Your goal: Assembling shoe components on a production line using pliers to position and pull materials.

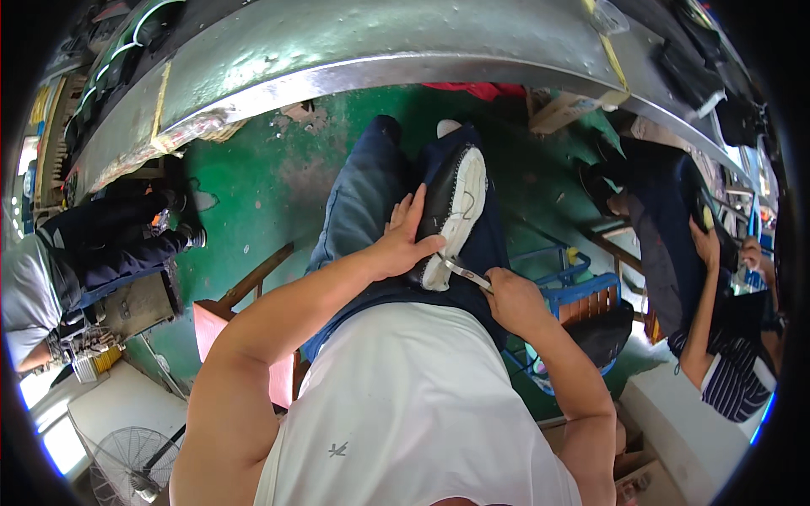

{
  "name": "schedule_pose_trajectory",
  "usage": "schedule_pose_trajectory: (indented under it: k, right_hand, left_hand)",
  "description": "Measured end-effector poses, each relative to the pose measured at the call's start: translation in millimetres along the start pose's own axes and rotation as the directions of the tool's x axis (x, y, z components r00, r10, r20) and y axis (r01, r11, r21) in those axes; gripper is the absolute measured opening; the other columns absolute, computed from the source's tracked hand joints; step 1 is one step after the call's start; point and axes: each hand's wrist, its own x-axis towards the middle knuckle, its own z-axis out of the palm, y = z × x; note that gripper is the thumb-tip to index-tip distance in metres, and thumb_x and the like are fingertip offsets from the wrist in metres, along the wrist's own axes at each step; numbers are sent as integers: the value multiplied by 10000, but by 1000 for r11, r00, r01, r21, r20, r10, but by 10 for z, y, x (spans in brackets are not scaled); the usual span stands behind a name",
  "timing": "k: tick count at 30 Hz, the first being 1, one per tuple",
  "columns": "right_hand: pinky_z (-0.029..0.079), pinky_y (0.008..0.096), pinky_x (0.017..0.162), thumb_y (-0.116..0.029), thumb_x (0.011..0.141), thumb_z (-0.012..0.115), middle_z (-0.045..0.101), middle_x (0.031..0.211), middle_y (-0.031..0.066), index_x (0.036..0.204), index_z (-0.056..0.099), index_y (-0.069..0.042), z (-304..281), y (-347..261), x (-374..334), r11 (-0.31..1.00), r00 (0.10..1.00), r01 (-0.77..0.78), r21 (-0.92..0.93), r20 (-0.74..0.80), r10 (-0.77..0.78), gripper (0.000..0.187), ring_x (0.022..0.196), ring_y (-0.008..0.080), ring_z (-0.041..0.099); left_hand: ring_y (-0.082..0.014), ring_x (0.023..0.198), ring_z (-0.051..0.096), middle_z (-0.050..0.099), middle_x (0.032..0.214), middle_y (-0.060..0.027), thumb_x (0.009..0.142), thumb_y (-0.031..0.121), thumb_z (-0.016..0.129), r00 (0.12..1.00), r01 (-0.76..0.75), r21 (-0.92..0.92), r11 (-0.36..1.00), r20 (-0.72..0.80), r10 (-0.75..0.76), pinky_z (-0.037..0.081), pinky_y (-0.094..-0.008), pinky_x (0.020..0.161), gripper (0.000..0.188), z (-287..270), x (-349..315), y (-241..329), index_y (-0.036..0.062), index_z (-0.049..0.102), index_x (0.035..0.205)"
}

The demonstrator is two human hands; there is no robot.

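A black shoe [463, 202] lies across my lap, bottom up, its toe pointing away from me. Its underside is pale, with small stitch-like marks along the edge and a thin looped cord on it. My left hand [403, 239] holds it from the left, fingers stretched along the black side and the thumb over the edge near the heel. In my right hand [515, 297] are metal pincers [470, 274], gripped by the handles. Their head meets the shoe's underside near the heel, just beside my left thumb; whether the jaws are closed is too small to tell.
A metal-topped bench [295, 80] spans the far side. To my right stands a blue-framed rack [582, 295] with a black shoe [606, 336] on it. A co-worker [709, 253] sits beyond it, another person [84, 261] at far left. A fan [135, 464] stands lower left.
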Motion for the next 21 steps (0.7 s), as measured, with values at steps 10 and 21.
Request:
schedule_pose_trajectory:
  k: [10,21]
  right_hand:
    - [567,449,674,-162,911,630,678,883,186,961,588,-12,-19,-55,-219,984,996,14,-175,89,2,163,786,341,710]
    - [492,536,746,-271,988,600,652,919,290,1004,581,20,-232,-285,-52,831,981,-25,555,-146,126,291,879,485,635]
  left_hand:
    - [-471,1487,170,212,1598,-248,790,426,766,969,-12,224,975,-239,66,163,-664,1157,1105,388,-96,76,190,88,1630]
    - [-486,1527,20,52,1633,-310,802,401,783,999,-28,159,987,-20,32,94,-549,1226,1167,236,-279,4,107,6,1621]
